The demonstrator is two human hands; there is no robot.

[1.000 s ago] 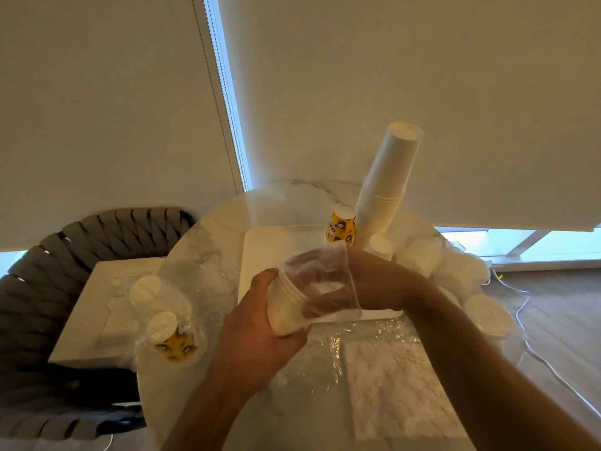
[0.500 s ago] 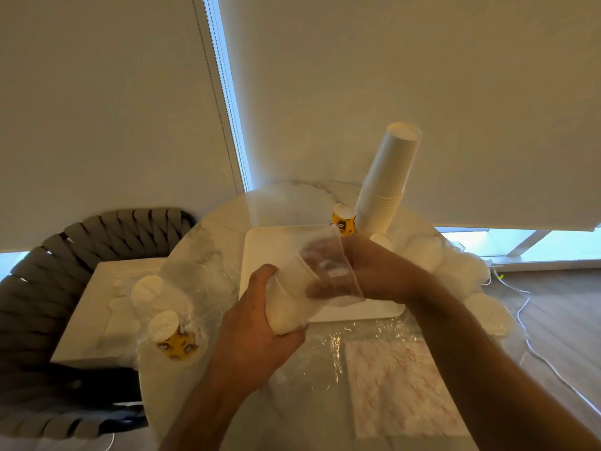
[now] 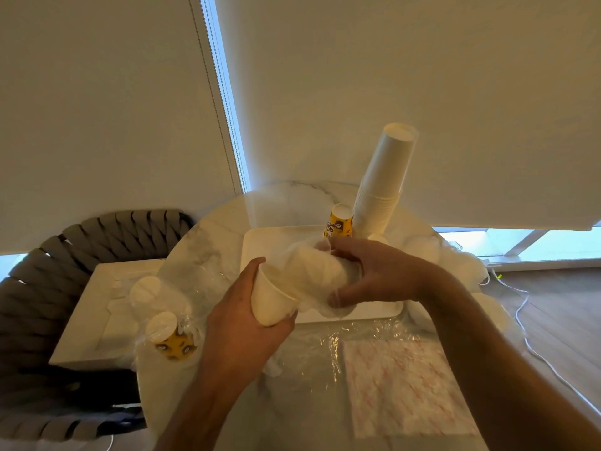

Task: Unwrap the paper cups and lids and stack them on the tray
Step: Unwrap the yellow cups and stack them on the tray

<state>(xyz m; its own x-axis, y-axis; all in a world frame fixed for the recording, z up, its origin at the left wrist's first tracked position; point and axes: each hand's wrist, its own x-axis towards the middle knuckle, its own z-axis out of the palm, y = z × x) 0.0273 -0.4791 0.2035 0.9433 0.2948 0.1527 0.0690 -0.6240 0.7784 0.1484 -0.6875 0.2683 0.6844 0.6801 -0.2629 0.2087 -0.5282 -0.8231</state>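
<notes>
Above the tray [image 3: 374, 315], both hands' fingers [image 3: 338, 299] grip wrapped cups [image 3: 292, 284].

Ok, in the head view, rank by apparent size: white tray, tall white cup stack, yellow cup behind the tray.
1. White tray, partly hidden by the hands.
2. Tall white cup stack.
3. Yellow cup, clearly smallest.
The tray lies nearer the camera, so its lead is partly perspective.
</notes>
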